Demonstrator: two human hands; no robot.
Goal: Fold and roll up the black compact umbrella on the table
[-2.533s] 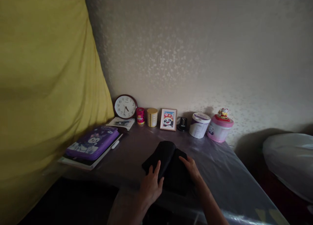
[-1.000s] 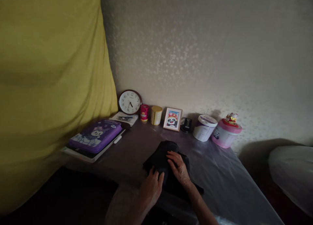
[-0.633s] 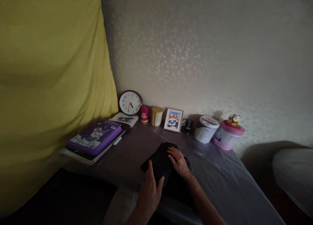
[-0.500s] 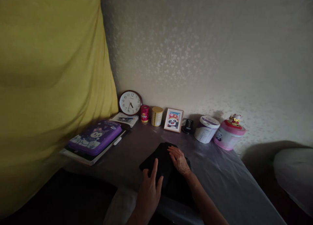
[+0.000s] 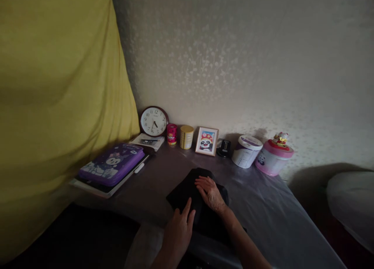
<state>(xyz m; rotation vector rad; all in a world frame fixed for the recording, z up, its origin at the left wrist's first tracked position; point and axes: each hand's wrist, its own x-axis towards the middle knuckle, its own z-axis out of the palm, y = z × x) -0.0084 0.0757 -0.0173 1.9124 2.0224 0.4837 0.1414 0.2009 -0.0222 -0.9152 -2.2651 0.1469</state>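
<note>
- Here's the black cloth (image 5: 182,189), folded into a dark heap on the glossy covered table (image 5: 271,214), front and centre, well short of the row of items at the wall.
- The right hand (image 5: 210,193) lies over the top of it, palm down, fingers stretched out, no pinch there.
- And the left hand (image 5: 179,227) at the near-left part of the cloth: forefinger pointing forward, thumb parted from it; whether the fingertip presses the fabric, I cannot tell.
- Over on the left, a purple zip case (image 5: 112,164) with a cartoon character sits on a flat stack, a small white object (image 5: 139,168) just beside.
- Along the back, left to right: round wall clock (image 5: 154,122) leaning upright, pink can (image 5: 172,134), yellow-lidded canister (image 5: 186,137), framed panda picture (image 5: 207,141), small black object (image 5: 224,148), white-and-purple tub (image 5: 247,152).
- Closing the row, a pink-lidded tub (image 5: 271,162) carries a lucky cat figurine (image 5: 281,139)!
</note>
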